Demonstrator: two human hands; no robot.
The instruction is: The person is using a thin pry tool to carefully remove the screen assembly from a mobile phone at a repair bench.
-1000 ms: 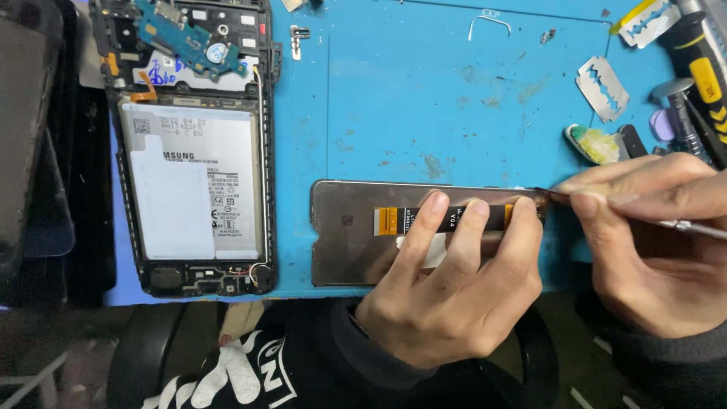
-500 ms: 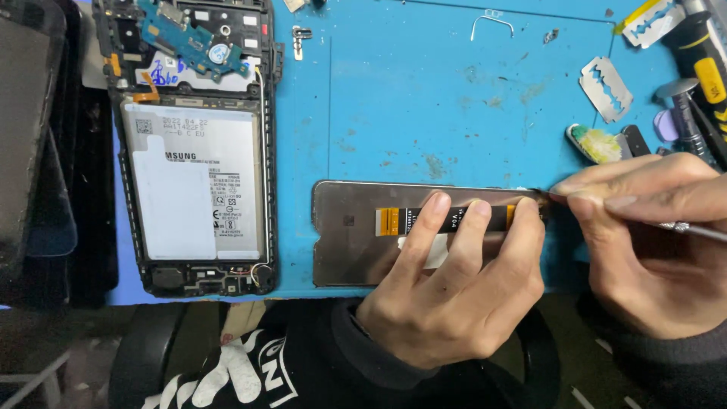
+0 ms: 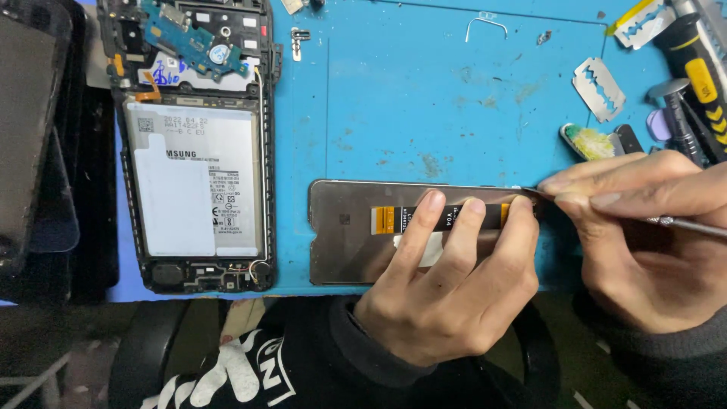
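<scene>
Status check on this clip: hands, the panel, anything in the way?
Left hand pressing the screen panel flat on the blue mat. Right hand pinching a thin metal tool at the panel's far edge. Razor blade apart, nothing blocking.

Left hand (image 3: 447,291) lies palm-down with 3 fingers extended flat; right hand (image 3: 644,242) pinches thumb against forefinger.

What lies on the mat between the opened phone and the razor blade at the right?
Head view: mostly bare blue mat separates the opened phone from the razor blade; only a small bent wire clip lies near the top.
</scene>
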